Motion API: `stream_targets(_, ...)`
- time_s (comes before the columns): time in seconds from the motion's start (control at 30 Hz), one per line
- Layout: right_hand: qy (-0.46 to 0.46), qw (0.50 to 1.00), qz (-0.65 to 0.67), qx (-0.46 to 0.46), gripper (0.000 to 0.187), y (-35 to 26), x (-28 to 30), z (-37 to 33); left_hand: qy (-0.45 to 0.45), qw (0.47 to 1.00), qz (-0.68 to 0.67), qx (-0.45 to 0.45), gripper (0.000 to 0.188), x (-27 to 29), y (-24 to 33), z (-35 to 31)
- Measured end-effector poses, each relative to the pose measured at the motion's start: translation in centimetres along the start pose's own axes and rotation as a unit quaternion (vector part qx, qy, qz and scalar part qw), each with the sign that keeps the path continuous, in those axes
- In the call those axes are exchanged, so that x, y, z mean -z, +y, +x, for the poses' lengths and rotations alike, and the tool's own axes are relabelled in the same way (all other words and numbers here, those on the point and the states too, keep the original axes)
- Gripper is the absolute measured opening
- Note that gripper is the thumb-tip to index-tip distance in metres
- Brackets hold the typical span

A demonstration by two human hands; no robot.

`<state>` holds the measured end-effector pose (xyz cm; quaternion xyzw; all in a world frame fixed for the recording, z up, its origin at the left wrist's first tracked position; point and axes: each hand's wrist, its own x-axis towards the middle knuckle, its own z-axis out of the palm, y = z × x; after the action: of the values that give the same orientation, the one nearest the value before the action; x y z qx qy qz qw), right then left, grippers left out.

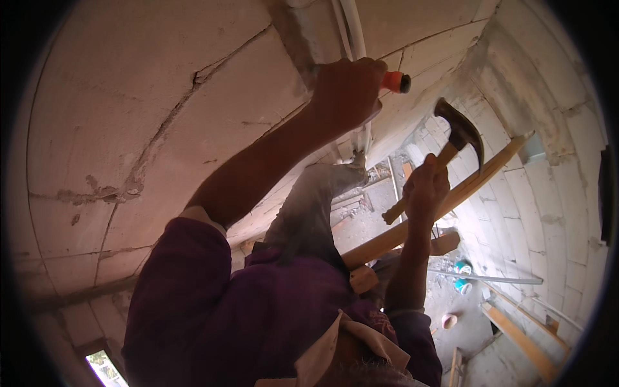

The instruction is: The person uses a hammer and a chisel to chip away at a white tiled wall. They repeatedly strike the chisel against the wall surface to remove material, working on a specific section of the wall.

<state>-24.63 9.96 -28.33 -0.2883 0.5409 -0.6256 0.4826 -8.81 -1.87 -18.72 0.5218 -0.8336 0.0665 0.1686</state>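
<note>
My left hand (348,95) is raised against the block wall, its fingers wrapped round a tool with an orange handle and a black butt end (394,82). The rest of that tool is hidden by the hand and wrist. Just beyond the hand, white pipes (351,29) run along a groove cut in the wall. Lower and to the right, my right hand (425,190) grips a claw hammer (461,132) by its wooden handle. The hammer's dark metal head points upward, apart from the orange handle.
A long wooden beam (380,244) slants past my right forearm. Pale block walls (174,84) rise at left and right, the left one cracked. Far below, the floor holds rubble, teal-and-white containers (463,285), planks (519,338) and a metal bar (496,277).
</note>
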Motion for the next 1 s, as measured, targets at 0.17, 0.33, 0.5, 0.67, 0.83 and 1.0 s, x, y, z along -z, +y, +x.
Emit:
stream_targets(0.17, 0.024, 0.998, 0.051, -0.017, 0.029, -1.0, 0.8, -1.8, -0.05, 0.997, 0.025, -0.054, 0.019, 0.4, -0.4, 2.0)
stream_targets(0.33, 0.006, 0.997, 0.06, -0.037, 0.029, 1.4, 2.4, -4.5, 0.11, 0.976, -0.157, -0.107, 0.015, 0.0, -0.7, -5.9)
stream_targets(0.5, -0.033, 0.994, 0.069, -0.073, 0.027, 2.6, 1.9, -5.4, 0.207, 0.951, -0.192, -0.129, 0.024, -0.2, -2.9, -9.6)
stream_targets(0.67, -0.061, 0.998, -0.003, -0.019, 0.032, 3.4, 0.6, -5.3, 0.199, 0.955, -0.157, -0.158, 0.02, -0.4, -4.5, -9.7)
stream_targets(0.83, -0.1, 0.993, -0.04, 0.039, 0.032, 3.8, 0.7, -5.2, 0.209, 0.952, -0.174, -0.142, 0.022, -0.8, -4.5, -8.4)
stream_targets(1.0, -0.126, 0.979, -0.112, 0.116, 0.039, 3.1, 0.9, -6.1, 0.216, 0.948, -0.177, -0.151, 0.023, -1.2, -5.1, -8.9)
